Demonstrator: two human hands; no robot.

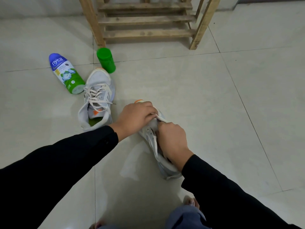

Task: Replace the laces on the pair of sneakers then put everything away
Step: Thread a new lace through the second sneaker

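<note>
The floor (214, 96) is of pale glossy tiles with thin dark joints. On it lie 2 grey-white sneakers: the laced sneaker (99, 100) at the left and the second sneaker (166, 171) near it, at the right. A powder bottle (66, 73) (blue top, green base) lies on its side just beside the laced sneaker. A green container (106, 61) stands upright at this sneaker's toe, and a wooden rack (145, 20) stands behind.
</note>
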